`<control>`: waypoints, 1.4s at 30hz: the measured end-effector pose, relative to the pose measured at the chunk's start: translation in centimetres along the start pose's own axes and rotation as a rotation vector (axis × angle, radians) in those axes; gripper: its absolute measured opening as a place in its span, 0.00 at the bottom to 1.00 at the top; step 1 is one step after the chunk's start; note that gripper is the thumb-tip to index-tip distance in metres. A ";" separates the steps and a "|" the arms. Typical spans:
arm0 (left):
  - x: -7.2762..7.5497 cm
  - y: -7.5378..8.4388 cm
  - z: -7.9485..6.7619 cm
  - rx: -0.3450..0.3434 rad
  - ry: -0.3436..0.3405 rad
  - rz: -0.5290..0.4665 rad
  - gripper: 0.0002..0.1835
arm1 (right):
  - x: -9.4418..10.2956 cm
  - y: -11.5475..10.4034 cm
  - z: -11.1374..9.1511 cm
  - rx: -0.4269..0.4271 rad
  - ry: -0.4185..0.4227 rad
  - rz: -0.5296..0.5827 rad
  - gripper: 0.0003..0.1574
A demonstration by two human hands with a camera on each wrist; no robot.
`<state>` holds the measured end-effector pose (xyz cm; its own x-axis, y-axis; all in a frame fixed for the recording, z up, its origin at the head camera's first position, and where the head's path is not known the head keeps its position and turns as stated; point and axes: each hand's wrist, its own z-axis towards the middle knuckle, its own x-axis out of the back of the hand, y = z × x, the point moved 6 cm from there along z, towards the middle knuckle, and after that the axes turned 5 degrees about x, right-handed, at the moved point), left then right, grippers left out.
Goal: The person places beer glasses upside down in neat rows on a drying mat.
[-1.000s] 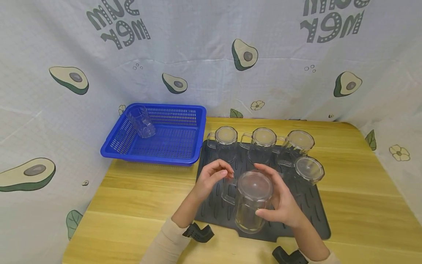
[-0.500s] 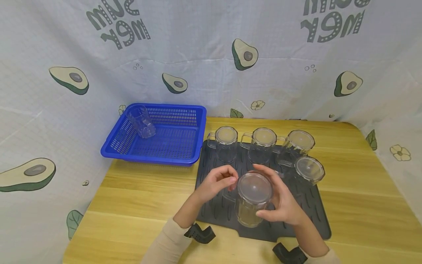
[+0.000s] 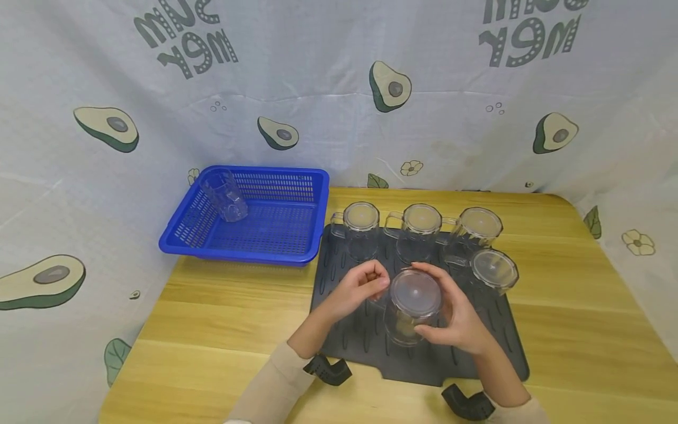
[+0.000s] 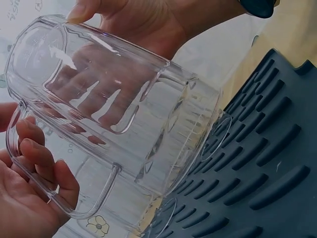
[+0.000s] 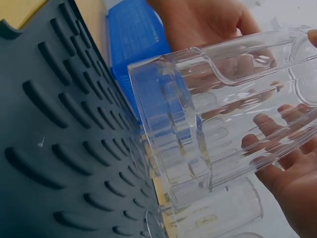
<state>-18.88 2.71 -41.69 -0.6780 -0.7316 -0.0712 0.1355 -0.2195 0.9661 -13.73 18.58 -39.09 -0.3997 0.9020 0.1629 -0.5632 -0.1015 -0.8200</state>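
A clear glass mug is held base up over the dark ribbed drying mat. My right hand grips its body from the right, thumb on the near side and fingers round the far side. On the left, the fingers of my left hand curl through and round the mug's handle. In the left wrist view the mug's mouth points toward the mat, with its wall slightly tilted. Behind it, several similar mugs stand upside down on the mat, handles mostly to the left.
At the back left stands a blue plastic basket with one clear glass mug leaning in its left corner. The mat lies on a wooden table. A white curtain printed with avocados hangs behind the table.
My left hand has moved right to the mug's handle and curled round it. The mug has shifted forward and slightly right, still in my right hand. The other mugs stay put.
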 end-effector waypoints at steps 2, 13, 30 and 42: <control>0.0 -0.2 0.4 0.001 0.003 -0.001 0.21 | 0.3 0.2 0.0 -0.020 0.008 -0.019 0.59; -0.1 -1.4 2.6 0.037 -0.006 0.017 0.05 | 2.3 1.5 -0.2 -0.039 0.036 -0.066 0.56; 0.7 -4.1 4.9 0.068 -0.009 0.011 0.04 | 2.9 3.3 -0.2 -0.093 0.117 -0.160 0.54; 1.0 -4.9 5.3 0.082 0.014 0.019 0.05 | 3.3 4.1 -0.5 -0.109 0.160 -0.095 0.53</control>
<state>-24.08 6.47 -45.20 -0.6658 -0.7441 -0.0555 0.0885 -0.1526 0.9843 -17.01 21.33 -42.22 -0.2234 0.9614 0.1605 -0.5076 0.0258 -0.8612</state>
